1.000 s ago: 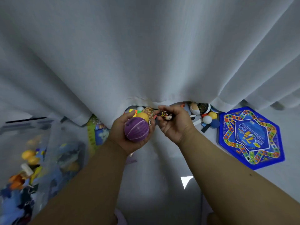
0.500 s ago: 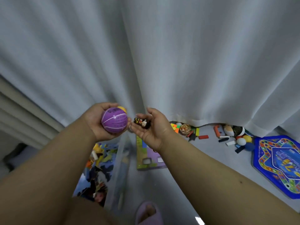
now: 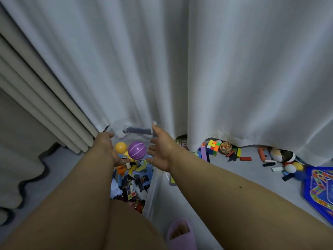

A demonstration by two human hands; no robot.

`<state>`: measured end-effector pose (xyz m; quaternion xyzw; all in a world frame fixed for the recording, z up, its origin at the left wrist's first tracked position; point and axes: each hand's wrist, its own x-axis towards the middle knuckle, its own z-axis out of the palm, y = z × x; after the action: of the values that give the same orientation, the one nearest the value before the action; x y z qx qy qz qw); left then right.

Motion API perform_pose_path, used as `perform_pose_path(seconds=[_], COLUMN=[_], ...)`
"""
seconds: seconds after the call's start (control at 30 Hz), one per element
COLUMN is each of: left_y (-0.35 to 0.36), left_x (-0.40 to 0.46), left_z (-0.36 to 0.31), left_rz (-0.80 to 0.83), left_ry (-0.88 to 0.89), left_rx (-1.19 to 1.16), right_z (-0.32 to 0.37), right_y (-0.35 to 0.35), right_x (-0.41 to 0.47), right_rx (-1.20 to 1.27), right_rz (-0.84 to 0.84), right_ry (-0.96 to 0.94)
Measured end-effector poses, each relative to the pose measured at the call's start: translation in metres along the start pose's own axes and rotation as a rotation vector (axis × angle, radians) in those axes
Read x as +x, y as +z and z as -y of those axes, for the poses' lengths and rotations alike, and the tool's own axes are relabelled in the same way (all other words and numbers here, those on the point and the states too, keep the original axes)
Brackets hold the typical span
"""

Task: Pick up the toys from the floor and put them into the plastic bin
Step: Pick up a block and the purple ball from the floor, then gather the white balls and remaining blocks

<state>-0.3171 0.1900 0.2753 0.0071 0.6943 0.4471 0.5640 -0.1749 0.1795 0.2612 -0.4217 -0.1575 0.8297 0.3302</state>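
Both my hands are spread open over the clear plastic bin (image 3: 153,193), which holds several mixed toys. My left hand (image 3: 108,150) and my right hand (image 3: 160,150) hold nothing. Between them a purple ball (image 3: 137,150) and a small yellow ball (image 3: 121,147) are in the air above the bin's contents, touching neither hand. On the floor to the right lie a colour cube (image 3: 212,147), a round patterned ball (image 3: 225,147), several small blocks (image 3: 245,158), a white ball (image 3: 290,168) and a blue board game (image 3: 319,188).
A white curtain (image 3: 198,69) hangs to the floor behind the bin and toys; a beige curtain (image 3: 36,91) hangs at left. My foot in a lilac slipper (image 3: 181,235) stands beside the bin's right wall. A flat purple-green box (image 3: 172,180) lies partly under my right forearm.
Both hands have swung left over the bin and opened. The purple and yellow balls have left my left hand, and the small figure is gone from my right hand.
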Motion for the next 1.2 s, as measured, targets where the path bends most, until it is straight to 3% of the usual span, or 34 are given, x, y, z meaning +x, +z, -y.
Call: perform_pose_path(seconds=[0.2, 0.67, 1.03, 1.2], left_y=[0.030, 0.186, 0.258, 0.268], left_x=[0.001, -0.042, -0.059, -0.041], left_z=[0.005, 0.071, 0.146, 0.168], left_rz=[0.041, 0.518, 0.659, 0.647], left_ry=[0.055, 0.064, 0.000, 0.039], left_rx=[0.109, 0.306, 0.587, 0.795], right_z=[0.017, 0.088, 0.092, 0.068], right_y=[-0.046, -0.192, -0.324, -0.369], right_x=[0.002, -0.067, -0.114, -0.115], right_rx=[-0.100, -0.053, 0.117, -0.004], right_rz=[-0.128, -0.428, -0.655, -0.861], right_ry=[-0.064, -0.222, -0.270, -0.136])
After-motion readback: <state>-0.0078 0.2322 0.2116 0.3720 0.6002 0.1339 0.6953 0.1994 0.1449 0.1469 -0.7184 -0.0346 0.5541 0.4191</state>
